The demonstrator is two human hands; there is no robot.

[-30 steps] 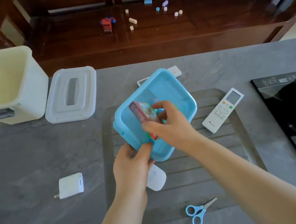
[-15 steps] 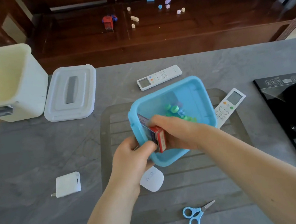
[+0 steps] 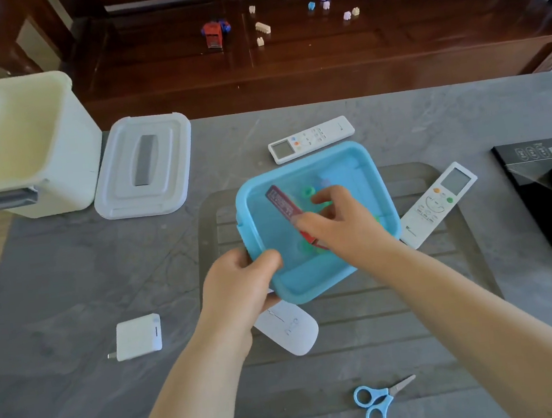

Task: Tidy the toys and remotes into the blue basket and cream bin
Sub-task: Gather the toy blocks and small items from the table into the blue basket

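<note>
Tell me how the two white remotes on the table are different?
The far remote lies almost sideways beyond the blue basket; the near remote lies slanted at the basket's right. The far remote shows whole; the near remote's lower end is tucked behind the basket. The near remote has a round ring of buttons; the far remote has rows. Both are white, with a grey screen and coloured buttons, and neither is in a hand.

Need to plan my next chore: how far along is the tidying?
Early. Done: a few small toys lie in the blue basket. In hand: the left hand grips its rim; the right hand holds a red box inside it. Left: two remotes, bench toys; cream bin looks empty.
</note>
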